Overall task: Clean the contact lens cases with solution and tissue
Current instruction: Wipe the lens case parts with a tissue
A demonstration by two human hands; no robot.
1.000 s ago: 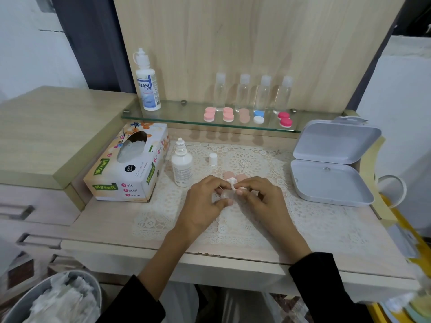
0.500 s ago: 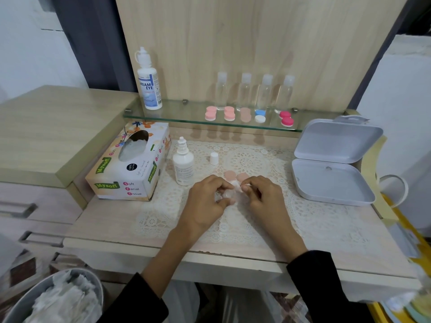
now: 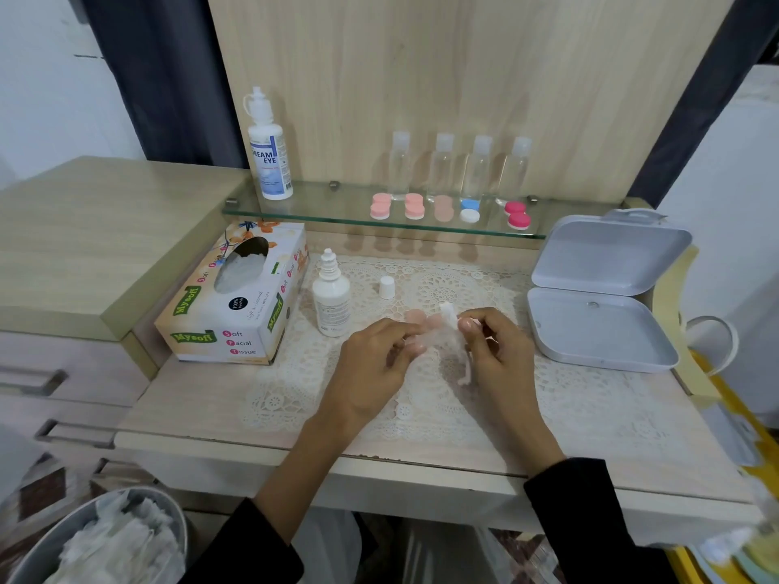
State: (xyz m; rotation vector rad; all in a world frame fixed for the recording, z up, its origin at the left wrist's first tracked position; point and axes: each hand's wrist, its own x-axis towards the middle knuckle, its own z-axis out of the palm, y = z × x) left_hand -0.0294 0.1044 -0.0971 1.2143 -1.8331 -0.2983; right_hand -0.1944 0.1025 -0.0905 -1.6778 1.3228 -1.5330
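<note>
At frame centre the left hand (image 3: 371,364) gripped the clear lens case (image 3: 425,340) steady while the right hand (image 3: 497,351) pinched a twisted tissue (image 3: 449,316) against it, evidently to wipe its well.

The tissue (image 3: 449,320) you hold is thin, soft, matt white paper, crumpled. Under it you have a lace mat (image 3: 295,398) of openwork cloth on a pale wood-grain tabletop (image 3: 189,406), smooth and dull. Your dropper bottle (image 3: 331,301) is opaque white plastic with a slight sheen. The tissue box (image 3: 219,326) is printed, glossy card. The shelf (image 3: 320,208) is clear glass. The lens cases (image 3: 415,208) on it look like matt pastel plastic. The open box (image 3: 603,339) is matt grey plastic.
</note>
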